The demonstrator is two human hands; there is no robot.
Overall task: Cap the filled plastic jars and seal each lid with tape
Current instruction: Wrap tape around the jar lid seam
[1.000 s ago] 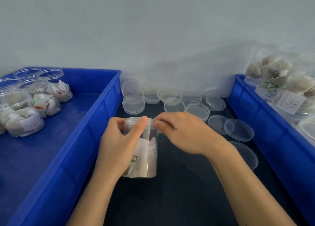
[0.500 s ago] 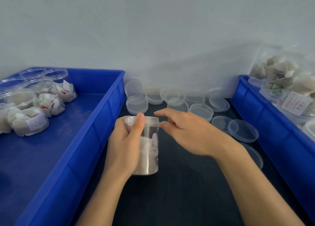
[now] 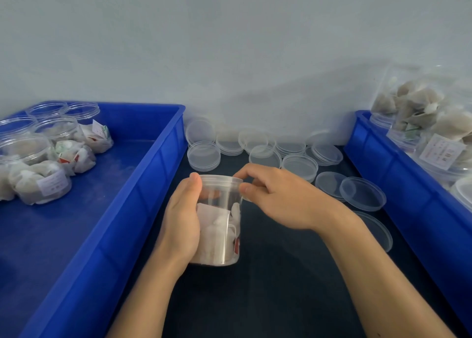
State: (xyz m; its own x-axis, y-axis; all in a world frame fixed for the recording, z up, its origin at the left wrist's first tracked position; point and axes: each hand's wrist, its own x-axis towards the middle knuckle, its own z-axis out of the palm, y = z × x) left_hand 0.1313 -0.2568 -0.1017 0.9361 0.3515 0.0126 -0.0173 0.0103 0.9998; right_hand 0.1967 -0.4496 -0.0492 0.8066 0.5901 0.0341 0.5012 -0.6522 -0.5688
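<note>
Since a second ago the clear plastic jar (image 3: 219, 225) has turned: its white sachets now face front with a red tag low on the right. It stands upright on the dark mat (image 3: 268, 286) between two blue trays. Left hand (image 3: 182, 222) wraps the jar's side, thumb up at the lid (image 3: 221, 180). Right hand (image 3: 278, 200) has shifted right, its thumb and forefinger pinching the lid rim. Loose lids (image 3: 204, 155) lie behind: roughly a dozen clear, round, shallow discs, some stacked. Left tray (image 3: 143, 184) holds about six filled jars; the right tray's (image 3: 383, 164) count is unclear.
</note>
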